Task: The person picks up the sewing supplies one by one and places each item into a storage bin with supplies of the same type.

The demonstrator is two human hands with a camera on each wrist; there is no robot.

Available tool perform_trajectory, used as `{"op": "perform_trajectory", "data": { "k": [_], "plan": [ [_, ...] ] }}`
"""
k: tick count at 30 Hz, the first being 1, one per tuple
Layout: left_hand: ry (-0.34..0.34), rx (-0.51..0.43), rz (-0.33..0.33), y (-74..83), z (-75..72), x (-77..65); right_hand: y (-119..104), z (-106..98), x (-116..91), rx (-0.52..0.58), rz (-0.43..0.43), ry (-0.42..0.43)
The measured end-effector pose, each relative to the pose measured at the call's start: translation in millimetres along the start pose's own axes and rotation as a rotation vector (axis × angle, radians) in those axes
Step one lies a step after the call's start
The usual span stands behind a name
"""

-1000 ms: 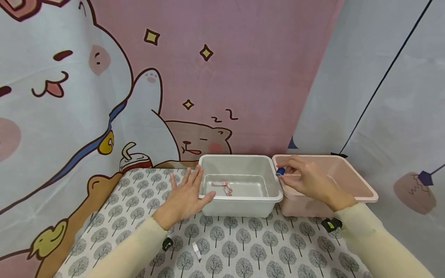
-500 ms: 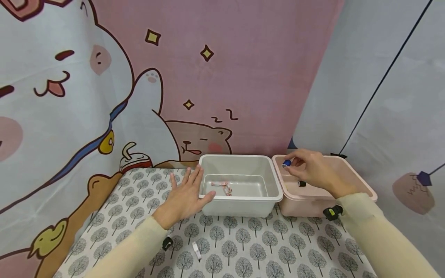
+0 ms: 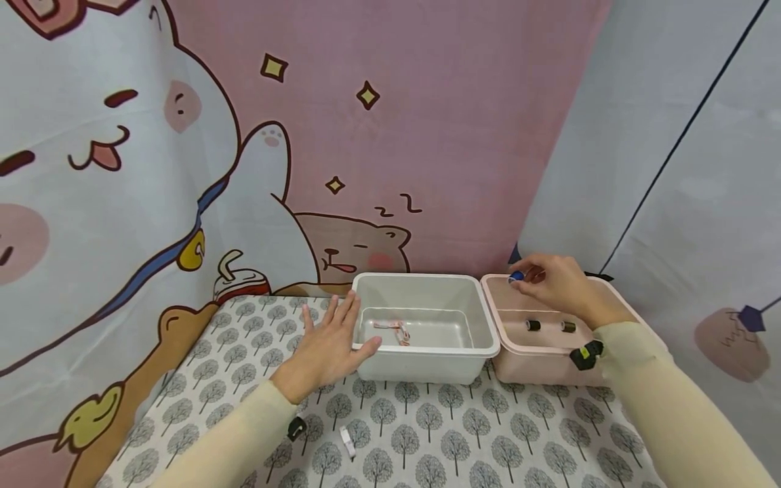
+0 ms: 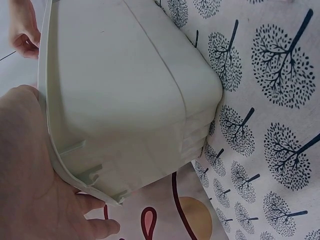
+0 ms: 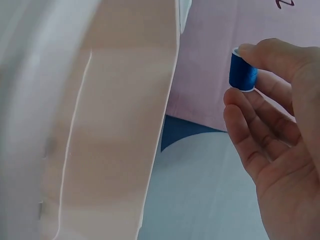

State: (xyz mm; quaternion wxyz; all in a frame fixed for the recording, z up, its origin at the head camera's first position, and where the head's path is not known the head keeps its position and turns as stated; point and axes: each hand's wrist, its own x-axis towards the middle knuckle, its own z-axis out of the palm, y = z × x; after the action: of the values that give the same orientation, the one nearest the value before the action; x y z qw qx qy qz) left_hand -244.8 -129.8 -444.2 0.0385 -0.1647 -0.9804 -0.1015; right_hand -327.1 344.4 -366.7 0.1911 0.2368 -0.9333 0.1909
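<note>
My right hand point(image 3: 558, 288) pinches a small spool of blue thread point(image 5: 243, 71) above the far side of the pink bin point(image 3: 518, 350). The spool's white ends show in the right wrist view. Inside the pink bin lie a black thread spool point(image 3: 533, 325) and an olive thread spool point(image 3: 568, 327), apart from each other. At the left rim of the white bin point(image 3: 427, 362), my left hand point(image 3: 326, 352) rests with its fingers spread and fairly straight. A reddish-and-white small item point(image 3: 399, 332) lies on the white bin's floor; its kind is unclear.
Both bins stand side by side on a tree-print cloth point(image 3: 403, 434), against a cartoon-printed backdrop point(image 3: 451, 135). Nearer the front lies a small white object point(image 3: 348, 442) with a dark tip. My right forearm hides part of the pink bin's right side.
My right hand has moved right and slightly up with the blue spool, from the bins' shared edge to over the pink bin's back. The two spools there have come into view. My left hand stays put.
</note>
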Motion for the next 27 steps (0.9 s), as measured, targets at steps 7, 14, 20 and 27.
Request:
{"op": "perform_trajectory", "data": {
  "k": [7, 14, 20, 27],
  "plan": [
    [-0.001, 0.012, 0.0, 0.3, 0.6, -0.2, 11.6, -3.0, 11.3, 0.003, 0.047, -0.059],
    [0.005, -0.005, 0.002, 1.5, 0.6, -1.2, 21.1, -4.3, 17.4, -0.003, 0.082, -0.095],
    [0.011, 0.003, 0.002, 1.2, 0.3, -0.3, 28.8, -7.5, 19.8, -0.01, 0.12, -0.132],
    [0.005, -0.006, -0.001, 0.9, -0.6, 0.0, 35.5, -7.7, 18.7, -0.012, 0.147, -0.15]
  ]
}}
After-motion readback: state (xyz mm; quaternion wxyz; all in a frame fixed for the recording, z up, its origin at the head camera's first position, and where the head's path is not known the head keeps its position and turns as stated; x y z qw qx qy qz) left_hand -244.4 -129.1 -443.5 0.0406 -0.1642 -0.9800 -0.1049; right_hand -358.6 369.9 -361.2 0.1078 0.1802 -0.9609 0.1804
